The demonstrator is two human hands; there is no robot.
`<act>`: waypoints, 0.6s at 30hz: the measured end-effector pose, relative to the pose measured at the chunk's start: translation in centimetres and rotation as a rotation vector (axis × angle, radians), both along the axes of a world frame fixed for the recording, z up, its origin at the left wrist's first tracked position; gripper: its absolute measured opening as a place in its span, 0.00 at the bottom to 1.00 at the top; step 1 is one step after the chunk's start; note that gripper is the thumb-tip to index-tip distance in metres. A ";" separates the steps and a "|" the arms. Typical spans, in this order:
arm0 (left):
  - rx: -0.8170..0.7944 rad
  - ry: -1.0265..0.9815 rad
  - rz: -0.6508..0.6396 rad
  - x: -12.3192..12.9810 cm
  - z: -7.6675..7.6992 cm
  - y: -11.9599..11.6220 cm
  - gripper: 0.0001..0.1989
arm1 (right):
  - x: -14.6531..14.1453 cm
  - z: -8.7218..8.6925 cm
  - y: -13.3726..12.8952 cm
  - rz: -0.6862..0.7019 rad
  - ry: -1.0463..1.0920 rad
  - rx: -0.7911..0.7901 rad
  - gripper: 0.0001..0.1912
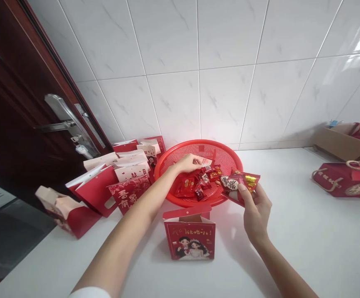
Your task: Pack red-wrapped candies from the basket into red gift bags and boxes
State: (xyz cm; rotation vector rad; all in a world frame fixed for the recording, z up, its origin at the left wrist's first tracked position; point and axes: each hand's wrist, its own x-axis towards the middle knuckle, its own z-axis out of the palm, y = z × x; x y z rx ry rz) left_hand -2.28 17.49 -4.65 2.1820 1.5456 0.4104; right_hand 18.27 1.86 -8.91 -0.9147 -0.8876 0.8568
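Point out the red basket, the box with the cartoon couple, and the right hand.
Red basket [211,149], head view: its perforated back wall.
Box with the cartoon couple [190,238], head view: its printed front.
Right hand [256,212], head view: near the thumb's base.

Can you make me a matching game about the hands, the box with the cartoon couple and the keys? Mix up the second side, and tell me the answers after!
Things:
1. Right hand
2. Cartoon couple box
3. Keys
4. Left hand

Where or how:
A. Hanging on the door, below the handle
B. Reaching inside the red basket
C. Holding wrapped packets by the basket's right rim
D. Standing with its top open, in front of the basket

Right pairs: 1-C, 2-D, 3-A, 4-B
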 end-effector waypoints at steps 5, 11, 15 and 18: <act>-0.186 0.023 -0.179 0.4 0.2 -0.4 0.10 | 0.1 -0.2 0.2 0.001 -0.015 -0.003 0.18; -0.302 0.121 -0.283 0.4 0.0 -0.5 0.15 | 0.3 -0.4 0.4 -0.005 -0.037 -0.010 0.19; -0.303 0.183 -0.279 0.5 -0.5 -0.6 0.11 | 0.2 -0.3 0.3 -0.010 -0.047 -0.007 0.19; -0.289 0.218 -0.267 0.7 -0.7 -0.5 0.09 | 0.2 -0.2 0.3 0.008 -0.033 -0.003 0.19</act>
